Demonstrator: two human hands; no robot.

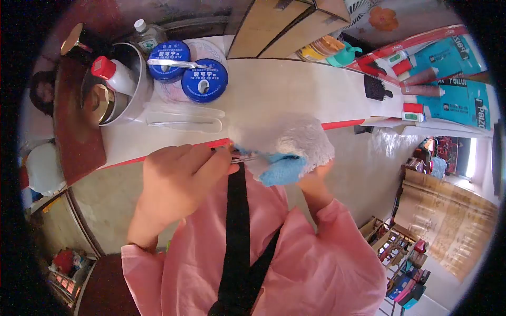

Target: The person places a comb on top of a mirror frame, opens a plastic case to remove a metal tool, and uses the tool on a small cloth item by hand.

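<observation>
My left hand (pixel 184 171) is closed on a slim shiny metal tool (pixel 245 158), whose exact kind I cannot make out. Its far end meets the blue part of a fluffy white and blue cloth (pixel 308 145). Behind and under that cloth is my right hand (pixel 315 178), gripping it from the right with most of its fingers hidden. Both hands are in front of the table's red edge, above my pink clothing. Part of the cloth is blurred.
On the white table (pixel 263 87) are two blue-lidded tins (pixel 204 79), a clear plastic case (pixel 184 120) and a black hairbrush (pixel 377 88). A metal pot (pixel 138 84) with a red-capped bottle stands left. Cardboard boxes (pixel 284 29) stand behind; teal packets (pixel 453 105) lie right.
</observation>
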